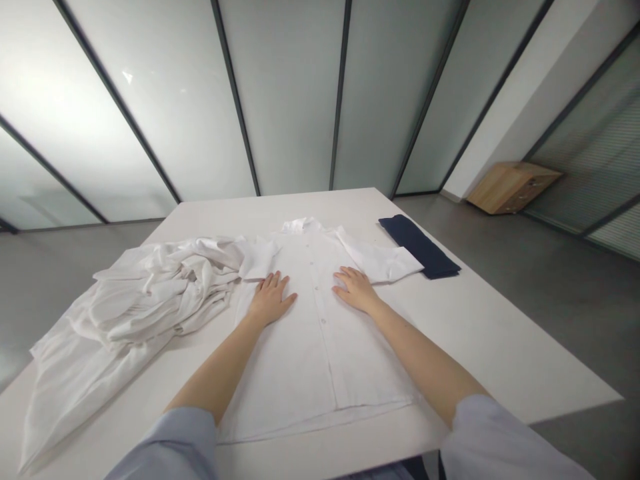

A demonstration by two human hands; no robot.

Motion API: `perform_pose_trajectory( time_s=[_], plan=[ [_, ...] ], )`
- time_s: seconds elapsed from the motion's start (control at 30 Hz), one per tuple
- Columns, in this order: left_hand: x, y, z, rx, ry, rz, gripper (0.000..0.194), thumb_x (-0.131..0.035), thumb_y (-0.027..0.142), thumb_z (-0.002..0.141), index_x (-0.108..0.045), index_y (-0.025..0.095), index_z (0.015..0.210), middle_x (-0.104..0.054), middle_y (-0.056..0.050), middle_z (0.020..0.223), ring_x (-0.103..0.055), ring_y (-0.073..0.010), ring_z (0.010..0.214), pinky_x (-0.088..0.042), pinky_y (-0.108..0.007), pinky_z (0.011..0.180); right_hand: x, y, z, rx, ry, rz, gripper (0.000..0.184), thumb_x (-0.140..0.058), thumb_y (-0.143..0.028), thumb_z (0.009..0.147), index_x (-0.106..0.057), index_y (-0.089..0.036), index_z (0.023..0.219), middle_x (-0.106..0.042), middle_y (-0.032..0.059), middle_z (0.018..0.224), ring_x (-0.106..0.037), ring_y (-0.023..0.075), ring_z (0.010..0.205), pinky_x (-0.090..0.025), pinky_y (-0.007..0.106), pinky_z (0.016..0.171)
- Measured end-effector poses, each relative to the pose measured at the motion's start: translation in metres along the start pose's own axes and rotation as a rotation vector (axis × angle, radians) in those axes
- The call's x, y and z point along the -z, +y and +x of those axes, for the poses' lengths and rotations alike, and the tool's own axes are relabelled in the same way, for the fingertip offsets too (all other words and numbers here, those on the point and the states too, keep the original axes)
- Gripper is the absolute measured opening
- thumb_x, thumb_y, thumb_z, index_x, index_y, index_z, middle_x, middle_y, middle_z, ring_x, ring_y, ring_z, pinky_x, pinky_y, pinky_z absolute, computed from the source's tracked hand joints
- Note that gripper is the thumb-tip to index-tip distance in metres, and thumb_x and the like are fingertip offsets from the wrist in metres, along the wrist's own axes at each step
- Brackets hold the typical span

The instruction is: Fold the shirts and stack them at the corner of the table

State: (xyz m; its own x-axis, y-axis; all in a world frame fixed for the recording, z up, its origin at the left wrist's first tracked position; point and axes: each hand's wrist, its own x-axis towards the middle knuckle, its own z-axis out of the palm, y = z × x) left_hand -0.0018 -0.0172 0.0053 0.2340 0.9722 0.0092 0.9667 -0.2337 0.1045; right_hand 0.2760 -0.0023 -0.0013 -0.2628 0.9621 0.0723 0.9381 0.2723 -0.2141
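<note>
A white short-sleeved button-up shirt (pixel 310 360) lies spread face up, its collar at the far end and its hem towards me. My left hand (pixel 270 299) rests flat on the shirt's left side, just below the sleeve, with fingers spread. On the other side of the button line, my right hand (pixel 356 290) lies flat near the right sleeve, its fingers also apart. Neither hand grips the cloth. A crumpled heap of white garments (pixel 150 300) sits to the left, touching or overlapping the left sleeve.
A folded dark navy cloth (pixel 420 247) lies near the table's right edge, beside the right sleeve's tip. The white table (pixel 490 340) carries everything. Beyond it are frosted glass panels (pixel 290 100) and, on the floor at right, a wooden cabinet (pixel 510 188).
</note>
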Motion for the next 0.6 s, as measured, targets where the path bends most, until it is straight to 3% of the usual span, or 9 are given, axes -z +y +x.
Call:
perform_pose_trajectory(
  time_s=[0.6],
  plan=[
    [0.0006,-0.0008,0.0002,-0.009,-0.006,0.008,0.065,-0.036,0.057,0.093,-0.039,0.022,0.148,-0.028,-0.011,0.159,-0.026,-0.0296,0.146,-0.023,-0.045,0.117,0.0009,-0.0012,-0.0003,-0.014,-0.017,0.004,0.048,-0.048,-0.043,0.093,-0.053,-0.026,0.138,-0.041,0.0091,0.152,-0.037,0.0272,0.139,-0.028,0.045,0.112]
  ],
)
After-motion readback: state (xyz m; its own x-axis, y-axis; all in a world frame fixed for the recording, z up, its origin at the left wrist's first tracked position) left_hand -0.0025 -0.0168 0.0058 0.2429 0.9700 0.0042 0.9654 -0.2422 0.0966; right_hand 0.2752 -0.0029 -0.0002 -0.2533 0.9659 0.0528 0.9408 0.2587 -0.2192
